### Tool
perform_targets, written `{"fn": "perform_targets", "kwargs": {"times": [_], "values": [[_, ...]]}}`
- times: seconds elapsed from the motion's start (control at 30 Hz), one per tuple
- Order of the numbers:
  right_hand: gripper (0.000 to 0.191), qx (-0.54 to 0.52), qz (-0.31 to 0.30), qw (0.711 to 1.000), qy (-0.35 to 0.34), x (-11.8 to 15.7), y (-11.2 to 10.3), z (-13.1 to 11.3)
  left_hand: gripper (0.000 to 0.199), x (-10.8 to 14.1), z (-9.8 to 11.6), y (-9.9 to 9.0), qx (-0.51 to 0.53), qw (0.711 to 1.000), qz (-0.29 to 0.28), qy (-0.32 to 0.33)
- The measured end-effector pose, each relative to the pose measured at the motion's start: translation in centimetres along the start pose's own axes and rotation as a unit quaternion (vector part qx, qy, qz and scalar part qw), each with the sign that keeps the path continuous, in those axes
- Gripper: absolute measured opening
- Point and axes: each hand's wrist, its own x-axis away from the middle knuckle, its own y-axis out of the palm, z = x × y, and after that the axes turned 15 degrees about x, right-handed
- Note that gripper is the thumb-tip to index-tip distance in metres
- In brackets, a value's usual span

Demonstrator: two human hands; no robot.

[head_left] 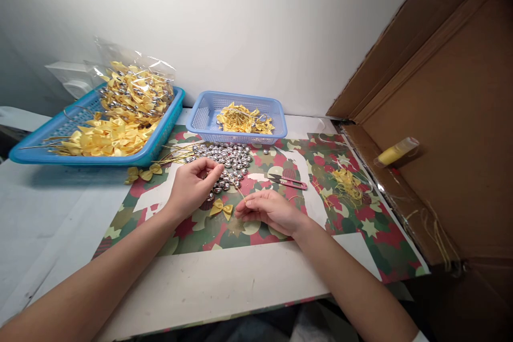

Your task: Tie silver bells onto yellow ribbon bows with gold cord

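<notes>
Cord [240, 192], thin and gold, is pinched between the thumb and fingers of the right hand [268, 209], and its far end is pointed left toward a heap of silver beads [239, 156]. The left hand [195, 183] is held over the near left edge of the heap, its fingers narrowed against the thumb; whether anything is gripped there cannot be told. Between the hands, on the near side, a yellow bow [222, 209] is laid on the patterned sheet [192, 243] by which the desk [220, 288] is partly covered. Pink snips [294, 184] are placed right of the beads, and farther right yellow threads [348, 184] are tangled. Yellow bows are held in the small basket [200, 127] at the far side and in the large basket [80, 161] at left.
</notes>
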Motion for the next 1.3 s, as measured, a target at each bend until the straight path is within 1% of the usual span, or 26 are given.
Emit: {"fn": "perform_targets", "kwargs": {"times": [0.1,0.4,0.63,0.93,1.07,1.17,1.3], "values": [[0.021,-0.005,-0.002,1.0,0.0,-0.02,-0.02,0.02,0.026,-0.01,-0.03,0.02,-0.003,1.0,-0.01,0.004],[0.026,-0.027,-0.022,0.999,-0.006,-0.23,-0.22,0.22,0.024,0.13,-0.03,-0.18,-0.008,1.0,-0.023,0.018],[0.032,-0.012,0.009,1.0,0.004,-0.11,0.15,0.0,0.022,0.27,0.41,-0.04,0.001,0.999,-0.024,0.026],[0.018,0.012,0.027,0.999,-0.016,0.05,0.39,-0.35,0.022,0.19,0.29,-0.1,-0.007,0.999,-0.019,0.025],[0.019,0.02,0.027,0.999,-0.016,0.0,0.32,-0.26,0.025,0.27,0.18,-0.08,-0.01,0.999,-0.029,0.018],[0.02,0.026,0.023,0.999,-0.023,0.0,0.19,-0.19,0.025,0.35,0.16,-0.04,-0.024,0.999,-0.016,0.033],[0.021,0.036,0.023,0.999,-0.03,0.06,0.07,-0.09,0.024,0.05,-0.03,-0.31,-0.032,0.998,-0.012,0.044]]}}
